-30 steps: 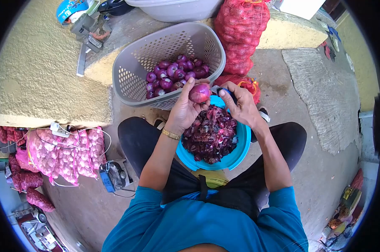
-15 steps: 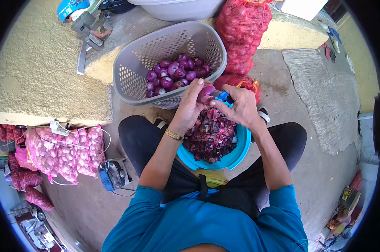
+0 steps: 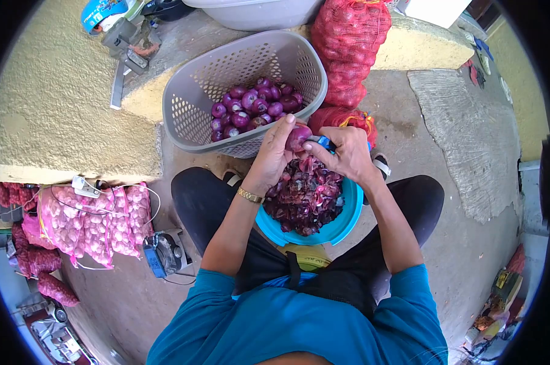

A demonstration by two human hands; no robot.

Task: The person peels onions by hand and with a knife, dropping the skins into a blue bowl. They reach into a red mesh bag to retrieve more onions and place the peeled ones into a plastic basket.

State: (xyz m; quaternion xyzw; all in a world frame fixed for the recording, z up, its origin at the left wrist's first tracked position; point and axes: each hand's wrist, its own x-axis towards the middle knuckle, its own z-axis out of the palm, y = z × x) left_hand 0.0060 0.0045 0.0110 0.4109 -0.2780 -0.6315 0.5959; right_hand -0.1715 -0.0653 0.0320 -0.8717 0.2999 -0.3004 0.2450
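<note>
At far left, pink mesh sacks of pale bulbs (image 3: 92, 222) lie on the floor, their lower ends lost at the lens edge. A grey perforated plastic basket (image 3: 190, 115) holds peeled purple onions (image 3: 250, 106). The left hand (image 3: 272, 158) curls around a red onion (image 3: 298, 137), just above a round blue plastic bowl (image 3: 354, 210) of dark purple skins (image 3: 305, 194). The right hand (image 3: 348, 155) grips a blue-handled knife (image 3: 322, 142), its blade hidden against the onion. The top of the red mesh sack (image 3: 348, 48) is cut off

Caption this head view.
Left hand holds a purple-red onion over a blue plastic bowl; right hand grips a blue-handled knife.
</note>
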